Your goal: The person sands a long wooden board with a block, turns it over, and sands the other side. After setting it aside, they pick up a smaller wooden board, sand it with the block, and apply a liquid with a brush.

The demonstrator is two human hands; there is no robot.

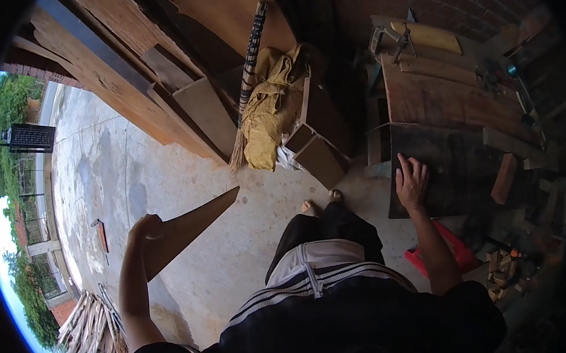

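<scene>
Tapered Board in 1 Hand, the Other at the Desk

The left hand [147, 226] was closed on the wider end of a tapered wooden board [188, 232], which hung above the concrete floor [197, 166] to the person's left, narrow end pointing forward. The flat piece looked thin enough for fingers to wrap its edge, likely why 1 hand sufficed. The right hand [412, 180] held nothing visible, its fingers loosely spread at the left edge of the desk [441, 93], perhaps for steadiness; how firmly it pressed, I cannot tell. A wooden block [503, 178] lay right of that hand, and a metal clamp [402, 40] sat toward the desk's far end. Ahead, a broom [253, 60] leaned beside a yellow sack [272, 108], bristles down, and large planks [106, 90] stood grouped leftward, probably to save floor space.
</scene>
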